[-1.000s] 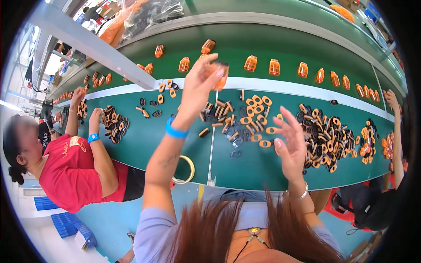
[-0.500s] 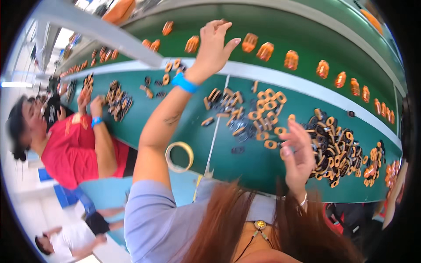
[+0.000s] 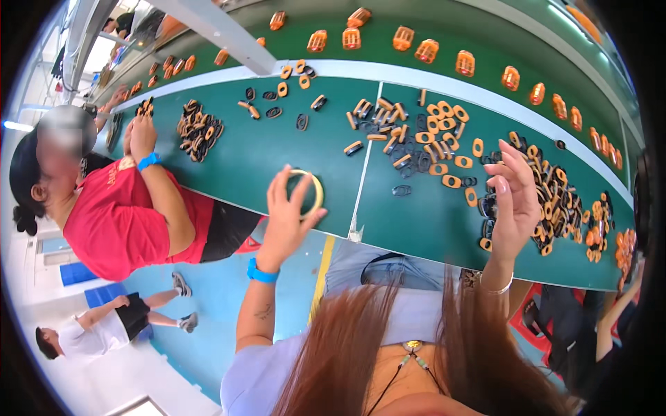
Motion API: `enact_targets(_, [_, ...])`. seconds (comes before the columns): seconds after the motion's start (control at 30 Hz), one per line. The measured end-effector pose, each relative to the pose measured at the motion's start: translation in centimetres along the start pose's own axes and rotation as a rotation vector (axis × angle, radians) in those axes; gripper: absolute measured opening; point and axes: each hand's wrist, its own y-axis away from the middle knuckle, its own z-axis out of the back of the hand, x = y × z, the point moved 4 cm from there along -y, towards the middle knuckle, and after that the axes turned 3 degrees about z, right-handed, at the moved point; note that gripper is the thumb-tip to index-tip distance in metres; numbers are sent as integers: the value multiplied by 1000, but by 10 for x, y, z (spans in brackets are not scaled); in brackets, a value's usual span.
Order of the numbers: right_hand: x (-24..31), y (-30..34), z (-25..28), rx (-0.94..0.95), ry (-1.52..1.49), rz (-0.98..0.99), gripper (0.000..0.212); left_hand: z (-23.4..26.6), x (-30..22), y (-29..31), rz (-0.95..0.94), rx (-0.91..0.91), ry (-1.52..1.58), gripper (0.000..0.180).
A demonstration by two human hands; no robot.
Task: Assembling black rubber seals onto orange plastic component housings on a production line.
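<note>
My left hand (image 3: 288,216) is over the near edge of the green table, fingers spread. It overlaps a yellowish roll of tape (image 3: 318,195) lying there; whether the fingers touch the roll I cannot tell. My right hand (image 3: 517,208) is raised beside a large heap of small black-and-orange oval pieces (image 3: 555,211), its fingers apart and nothing visible in them. Between the hands lies a looser group of orange oval rings (image 3: 444,125), mixed with black oval parts (image 3: 401,190).
Beyond a pale rail (image 3: 388,71), orange ribbed pieces (image 3: 465,63) stand spaced along a green strip. A metal post (image 3: 215,35) slants across the upper left. To the left a co-worker in a red shirt (image 3: 125,222) handles pieces beside another pile (image 3: 199,132).
My left hand has drawn back from the green strip to the tape roll at the near edge. An orange piece now shows where it was. My view has shifted; the right hand stays beside the heap.
</note>
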Motion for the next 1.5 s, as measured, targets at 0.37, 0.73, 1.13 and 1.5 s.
enact_targets(0.37, [10,25,69,-290,133,-25,24,15,-76,-137,-428,-188,154,48])
enact_targets(0.73, [-1,25,86,-239,140,-68,21,-124,-192,-348,-281,117,37,52])
enact_targets(1.13, [-8,8,48,141,527,-115,16,-20,-146,-201,-15,413,1722,37])
enact_targets(1.5, [-50,2,8,503,952,53,21,-33,-91,-51,207,218,2052,52])
